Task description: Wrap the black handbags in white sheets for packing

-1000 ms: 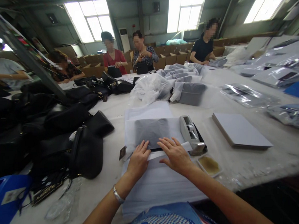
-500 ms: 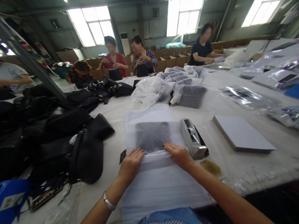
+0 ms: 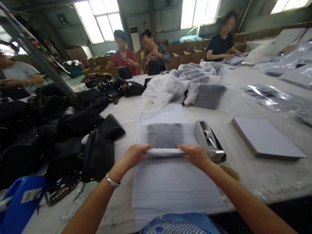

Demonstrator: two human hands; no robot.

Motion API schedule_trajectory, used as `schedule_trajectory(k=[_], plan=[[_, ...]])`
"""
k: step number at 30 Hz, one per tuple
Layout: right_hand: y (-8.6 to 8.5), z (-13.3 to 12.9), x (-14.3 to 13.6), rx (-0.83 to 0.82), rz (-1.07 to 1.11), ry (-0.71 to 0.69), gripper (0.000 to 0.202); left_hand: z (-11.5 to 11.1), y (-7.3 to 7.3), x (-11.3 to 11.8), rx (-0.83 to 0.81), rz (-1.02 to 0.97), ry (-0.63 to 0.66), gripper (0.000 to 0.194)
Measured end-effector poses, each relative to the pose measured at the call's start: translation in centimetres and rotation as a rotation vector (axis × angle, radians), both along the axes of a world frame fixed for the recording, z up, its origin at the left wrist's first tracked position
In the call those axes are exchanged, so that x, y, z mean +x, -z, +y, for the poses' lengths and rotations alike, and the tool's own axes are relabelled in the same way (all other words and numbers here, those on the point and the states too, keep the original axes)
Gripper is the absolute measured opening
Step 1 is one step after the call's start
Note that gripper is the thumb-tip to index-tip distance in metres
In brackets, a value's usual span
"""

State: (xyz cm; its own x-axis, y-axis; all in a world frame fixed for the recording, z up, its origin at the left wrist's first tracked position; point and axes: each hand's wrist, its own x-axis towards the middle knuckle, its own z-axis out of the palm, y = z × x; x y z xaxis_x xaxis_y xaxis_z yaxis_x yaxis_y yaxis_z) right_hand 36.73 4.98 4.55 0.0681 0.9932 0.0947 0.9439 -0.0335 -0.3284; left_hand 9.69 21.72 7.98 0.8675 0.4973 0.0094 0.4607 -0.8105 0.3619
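A dark, flat-looking item (image 3: pixel 165 135) lies under a translucent white wrapping sheet (image 3: pixel 167 151), its kind veiled by the sheet. The sheet's near edge is folded into a narrow band. My left hand (image 3: pixel 136 154) is closed on the left end of that band, thumb and fingers pinched together. At the right end my right hand (image 3: pixel 194 155) pinches the same band. More white sheets (image 3: pixel 173 186) lie in a stack beneath. Just right of my right hand stands a grey tape dispenser (image 3: pixel 209 141).
Black handbags (image 3: pixel 100 152) are heaped on the left, with a blue plastic jug (image 3: pixel 20 200) in front. A stack of white boards (image 3: pixel 267 137) lies on the right. Crumpled clear plastic (image 3: pixel 162 89) and wrapped bags (image 3: pixel 210 95) sit beyond. Several people work across the table (image 3: pixel 125 112).
Both hands went from lying flat on the sheet's near edge to pinching it as a folded band. The camera view has shifted slightly, and background people have moved their hands a little.
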Motion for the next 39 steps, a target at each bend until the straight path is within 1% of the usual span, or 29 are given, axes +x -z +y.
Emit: schedule_trajectory(k=[2,4,6,8,13,17,21,23,24,26,27,28,29,31,32,33,35,36,39], plan=[[-0.4,0.2,0.0,0.0,-0.001,0.019,0.034,0.9,-0.6,0.5,-0.034,-0.009,0.007,0.024],[-0.7,0.4,0.1,0.009,-0.005,0.038,0.03,1.6,-0.8,0.8,-0.068,-0.024,0.014,0.02],[-0.9,0.7,0.2,0.02,-0.011,0.065,0.026,2.2,-0.6,1.0,-0.1,-0.039,0.017,0.018],[-1.0,1.1,0.6,0.037,-0.017,0.105,0.021,2.5,-0.3,1.1,-0.12,-0.053,0.011,0.02],[-1.1,2.3,1.8,0.081,0.063,0.204,0.021,2.8,0.3,1.6,-0.11,-0.069,-0.033,0.031],[-0.8,3.0,2.6,0.098,0.079,0.234,0.02,2.9,0.8,2.0,-0.078,-0.056,-0.087,0.032],[-0.3,3.5,2.8,0.092,0.055,0.262,0.02,2.8,1.3,2.3,0.006,-0.055,-0.182,0.03],[-0.1,3.7,2.7,0.085,0.034,0.28,0.02,2.2,1.5,2.4,0.069,-0.072,-0.257,0.028],[0.0,3.7,2.7,0.082,0.025,0.288,0.021,1.7,1.6,2.5,0.132,-0.109,-0.305,0.027],[0.2,4.0,2.6,0.078,0.013,0.303,0.022,0.1,2.0,3.1,0.313,-0.251,-0.385,0.027],[0.3,4.1,2.5,0.079,0.009,0.311,0.022,-0.9,2.3,3.5,0.403,-0.34,-0.382,0.029],[0.4,4.3,2.4,0.082,0.003,0.321,0.022,-2.0,2.6,4.0,0.47,-0.419,-0.337,0.03],[0.5,4.4,2.3,0.086,-0.006,0.333,0.023,-3.0,3.1,4.6,0.501,-0.468,-0.262,0.031],[0.4,4.6,2.1,0.098,-0.032,0.358,0.021,-4.6,4.1,5.9,0.48,-0.457,-0.105,0.03],[0.2,4.5,2.1,0.106,-0.047,0.368,0.02,-5.0,4.7,6.5,0.467,-0.414,-0.06,0.031],[0.0,4.2,2.1,0.115,-0.062,0.376,0.02,-5.3,5.1,7.0,0.464,-0.363,-0.042,0.032],[-0.8,2.9,2.6,0.144,-0.092,0.391,0.025,-5.3,5.9,7.7,0.474,-0.269,-0.049,0.036],[-1.2,1.9,3.0,0.188,-0.099,0.402,0.028,-5.2,6.1,7.9,0.479,-0.236,-0.05,0.038],[-2.0,-2.4,4.8,0.444,-0.075,0.49,0.03,-5.1,6.3,7.8,0.475,-0.177,-0.052,0.039]])
